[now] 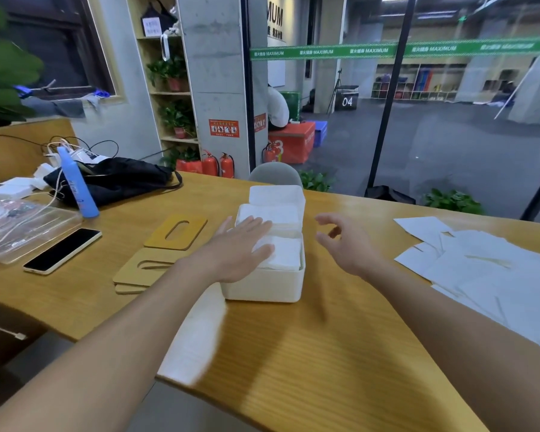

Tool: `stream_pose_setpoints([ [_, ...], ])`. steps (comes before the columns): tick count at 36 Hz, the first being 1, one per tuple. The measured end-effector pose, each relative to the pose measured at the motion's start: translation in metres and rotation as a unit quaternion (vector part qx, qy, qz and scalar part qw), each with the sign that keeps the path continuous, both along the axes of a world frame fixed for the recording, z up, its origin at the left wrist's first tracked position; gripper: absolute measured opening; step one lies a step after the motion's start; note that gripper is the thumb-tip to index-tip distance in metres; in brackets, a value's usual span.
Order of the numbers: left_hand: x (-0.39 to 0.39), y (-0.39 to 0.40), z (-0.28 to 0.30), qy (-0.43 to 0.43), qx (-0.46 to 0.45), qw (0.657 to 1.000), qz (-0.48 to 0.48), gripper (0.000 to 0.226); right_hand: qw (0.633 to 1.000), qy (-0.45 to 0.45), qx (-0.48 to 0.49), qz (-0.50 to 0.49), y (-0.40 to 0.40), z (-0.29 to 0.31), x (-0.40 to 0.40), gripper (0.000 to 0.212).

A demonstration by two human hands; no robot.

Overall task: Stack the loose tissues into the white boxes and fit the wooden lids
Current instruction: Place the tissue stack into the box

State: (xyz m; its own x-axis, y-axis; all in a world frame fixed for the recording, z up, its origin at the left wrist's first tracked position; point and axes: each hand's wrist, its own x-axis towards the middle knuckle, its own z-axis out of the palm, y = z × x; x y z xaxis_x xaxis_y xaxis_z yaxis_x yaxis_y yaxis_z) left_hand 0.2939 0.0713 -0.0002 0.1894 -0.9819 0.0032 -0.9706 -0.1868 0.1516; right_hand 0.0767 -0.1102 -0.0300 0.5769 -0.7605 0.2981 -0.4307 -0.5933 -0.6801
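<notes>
The left hand (240, 247) lay flat, fingers straight, on the tissues (282, 252) in the nearest white box (262, 286); the right hand (343, 241) hovered empty, loosely curled; pressing evenly seemed advisable before lidding.

A concrete pillar (214, 73) is seen at upper centre, with a plant-filled wooden shelf (172, 88) to its left. Glass partitions (449, 120) crossed by a green band (387, 50) fill the upper right. A grey floor (434, 145) is shown beyond.
</notes>
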Motion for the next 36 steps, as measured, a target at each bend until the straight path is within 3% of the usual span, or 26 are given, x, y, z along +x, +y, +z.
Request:
stream_pose_setpoints([
  [7,-0.017,-0.023,-0.009,0.03,-0.024,0.998,0.048,0.077,0.997,0.05,-0.047,0.019,-0.055,0.004,0.052,0.063],
  [11,-0.016,-0.028,-0.016,0.029,-0.008,0.997,0.065,0.082,0.995,0.074,-0.063,0.039,-0.073,0.001,0.078,0.057],
  [16,-0.014,-0.025,-0.019,0.021,-0.015,0.997,0.071,0.083,0.991,0.111,-0.066,0.026,-0.087,-0.002,0.088,0.035],
  [23,-0.014,-0.021,-0.016,0.024,-0.019,0.997,0.066,0.082,0.981,0.129,-0.129,-0.063,-0.088,0.001,0.08,0.01],
  [36,-0.019,-0.016,-0.01,0.022,-0.024,0.997,0.067,0.078,0.978,0.052,-0.126,-0.158,-0.066,0.013,-0.018,0.015],
])
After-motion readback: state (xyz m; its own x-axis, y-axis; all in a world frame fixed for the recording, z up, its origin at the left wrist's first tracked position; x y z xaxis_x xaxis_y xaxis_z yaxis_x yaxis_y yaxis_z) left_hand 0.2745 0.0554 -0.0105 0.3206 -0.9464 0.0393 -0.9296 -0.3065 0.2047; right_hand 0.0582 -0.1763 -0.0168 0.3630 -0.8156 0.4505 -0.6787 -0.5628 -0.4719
